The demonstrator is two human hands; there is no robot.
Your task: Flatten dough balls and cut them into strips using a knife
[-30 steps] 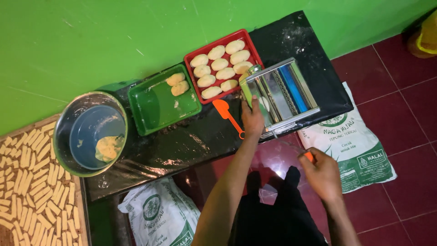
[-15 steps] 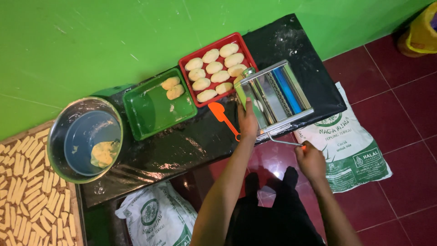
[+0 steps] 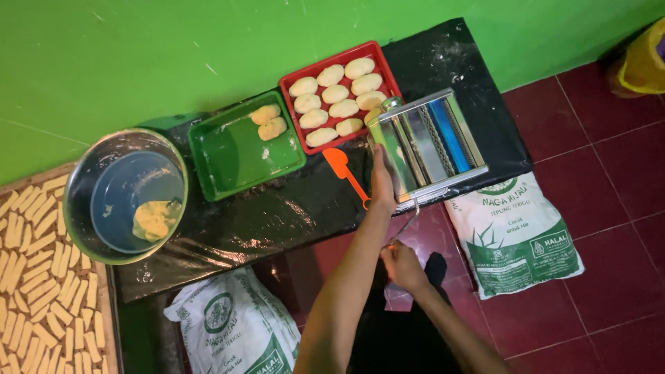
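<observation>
Right hand (image 3: 400,264) nearest, fingers curled shut around the crank handle (image 3: 409,223) below the table edge. Left hand (image 3: 382,181) above it, fingers together, pressed flat on the pasta roller (image 3: 431,142)'s near side. Roller sits on the black table (image 3: 277,221). Orange spatula (image 3: 345,173) at 9 o'clock of the roller. Red tray (image 3: 379,57) of dough pieces at 11, green tray (image 3: 235,156) further left. Flour sacks (image 3: 516,235) on the floor.

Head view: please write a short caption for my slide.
Left hand steadies a metal pasta roller; right hand grips its crank, beside trays of dough.
</observation>
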